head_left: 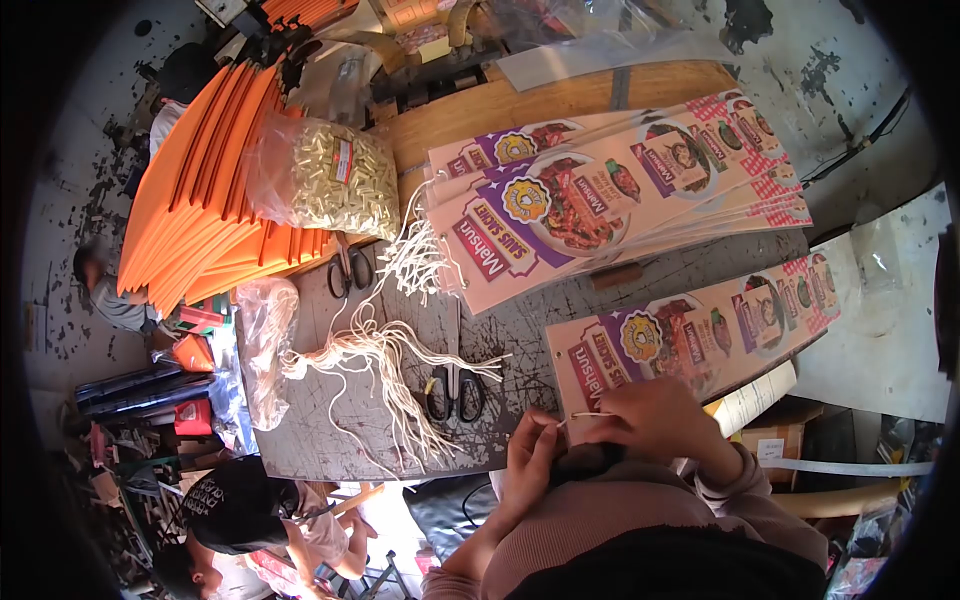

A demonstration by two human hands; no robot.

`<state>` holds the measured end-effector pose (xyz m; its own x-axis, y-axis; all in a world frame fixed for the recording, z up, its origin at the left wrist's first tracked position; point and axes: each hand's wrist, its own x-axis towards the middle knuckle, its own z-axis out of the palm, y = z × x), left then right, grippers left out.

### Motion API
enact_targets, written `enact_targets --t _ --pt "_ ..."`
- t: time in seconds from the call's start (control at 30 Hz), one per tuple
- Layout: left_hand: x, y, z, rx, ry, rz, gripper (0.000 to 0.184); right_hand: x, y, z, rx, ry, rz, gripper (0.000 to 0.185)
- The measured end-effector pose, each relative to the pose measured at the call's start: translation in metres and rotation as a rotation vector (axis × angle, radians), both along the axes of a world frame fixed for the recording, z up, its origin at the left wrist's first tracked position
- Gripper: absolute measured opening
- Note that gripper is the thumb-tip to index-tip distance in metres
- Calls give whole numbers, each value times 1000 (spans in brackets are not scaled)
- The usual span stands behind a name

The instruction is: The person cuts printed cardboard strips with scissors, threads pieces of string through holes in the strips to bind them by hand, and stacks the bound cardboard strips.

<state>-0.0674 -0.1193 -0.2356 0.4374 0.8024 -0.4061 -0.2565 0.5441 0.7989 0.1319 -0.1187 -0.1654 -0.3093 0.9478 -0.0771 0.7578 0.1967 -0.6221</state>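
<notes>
My left hand is at the near table edge, fingers pinched on one end of a short white string. Curled over the corner of a printed cardboard sheet, my right hand has the string running at its fingers; its fingertips are partly hidden. The sheet carries a "Mahsuri Saus Sachet" print and has a small hole near its left edge. Behind it lies a fanned stack of matching sheets, with white strings at its left end. A loose bundle of cut strings lies left of my hands.
Black-handled scissors lie beside the loose strings, and a second pair lies farther back. A bag of small gold-coloured pieces stands by a tall stack of orange sheets. Another person sits at lower left.
</notes>
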Motion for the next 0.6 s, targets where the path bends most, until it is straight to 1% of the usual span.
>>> enact_targets --t 0.03,0.07,0.1,0.13,0.17,0.2,0.23,0.27,0.3,0.33,0.37,0.4,0.43,0.5,0.53,0.57,0.6 --pt "5 -2 -2 1 -2 -1 8 11 0 0 -155 -31 58 24" --pt "11 -4 -5 45 -115 135 8 22 1 -1 -154 -33 57 24" --pt "15 -5 -7 90 -228 272 7 33 2 -3 -196 85 130 26" --pt "14 -3 -6 92 -230 272 7 45 2 -4 -238 204 202 27" --pt "12 1 -4 -94 -335 299 11 60 3 -4 -237 204 202 27" --pt "12 5 -2 -282 -439 324 15 76 4 -4 -314 336 219 29" --pt "17 11 17 -392 -384 339 23 90 0 -5 -391 469 237 31" --pt "16 13 15 -390 -386 340 23 102 -14 -16 -210 660 67 31" --pt "13 14 9 -450 -461 368 26 103 -20 -20 -23 843 -105 33" --pt "11 17 3 -511 -536 396 29 106 -20 -25 -23 842 -104 33" --pt "9 19 -8 -469 -593 352 33 110 -17 -27 108 1111 -209 34" --pt "6 23 -16 -468 -594 350 33 109 -14 -25 245 1376 -317 37" --pt "4 26 -22 -518 -580 312 34 106 -12 -20 247 1374 -318 37" --pt "5 30 -21 -567 -564 272 35 100 -10 -6 112 1807 -829 38" --pt "8 35 -13 -550 -469 261 35 106 -10 -10 115 1808 -832 38" --pt "11 38 -7 -532 -374 251 34 116 -10 -19 40 2058 -725 36" --pt "11 40 -6 -531 -371 250 34 119 -6 -20 -43 2302 -599 35"
